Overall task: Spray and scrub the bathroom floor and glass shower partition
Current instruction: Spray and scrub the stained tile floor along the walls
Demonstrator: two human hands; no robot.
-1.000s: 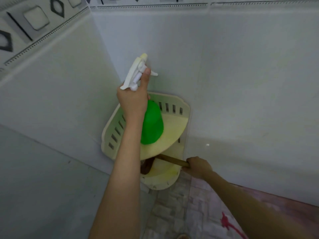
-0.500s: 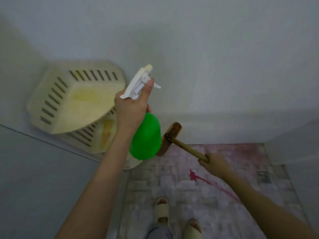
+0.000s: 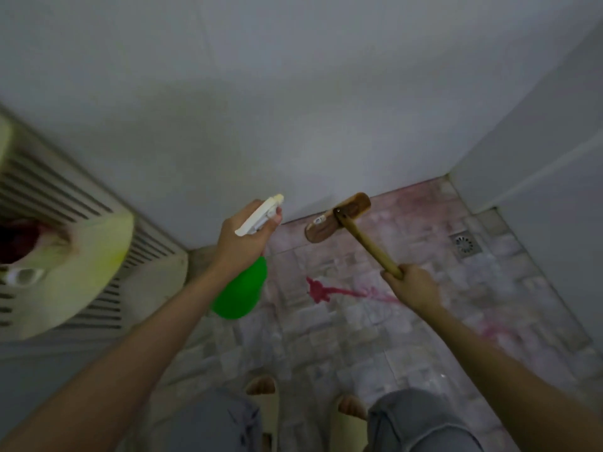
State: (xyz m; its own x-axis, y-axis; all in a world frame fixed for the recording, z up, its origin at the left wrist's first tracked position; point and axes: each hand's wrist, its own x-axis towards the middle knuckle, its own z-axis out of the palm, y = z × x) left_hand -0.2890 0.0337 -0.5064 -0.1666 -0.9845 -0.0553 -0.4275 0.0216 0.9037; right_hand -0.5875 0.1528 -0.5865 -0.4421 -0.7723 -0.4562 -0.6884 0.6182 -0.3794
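1. My left hand [image 3: 243, 238] is curled tight round the neck of the spray bottle [image 3: 241, 291]. One fingertip lies by the white trigger head [image 3: 259, 215], and the nozzle points toward the far wall [image 3: 261, 109]. The green body hangs below my fist, over the left side of the floor [image 3: 326, 337], near its far-left corner.
2. My right hand [image 3: 412, 285] is clenched round the lower end of the wooden handle [image 3: 368, 246], which slants up and away from me.
3. The brown brush head [image 3: 339, 216] sits crosswise on the handle's end, along the floor's far edge at the foot of the wall. I cannot tell whether it touches the tiles.
4. A red stain [image 3: 321, 290] lies mid-floor between my two hands, with a fainter streak trailing to the right, under my right hand.
5. A square metal drain [image 3: 465, 244] is set near the far-right corner of the floor, well apart from the brush head.
6. A cream slotted corner shelf [image 3: 75, 278] stands left of the bottle. It is blurred and its contents are unclear.
7. My feet in pale slippers [image 3: 261, 386] stand at the floor's near edge.
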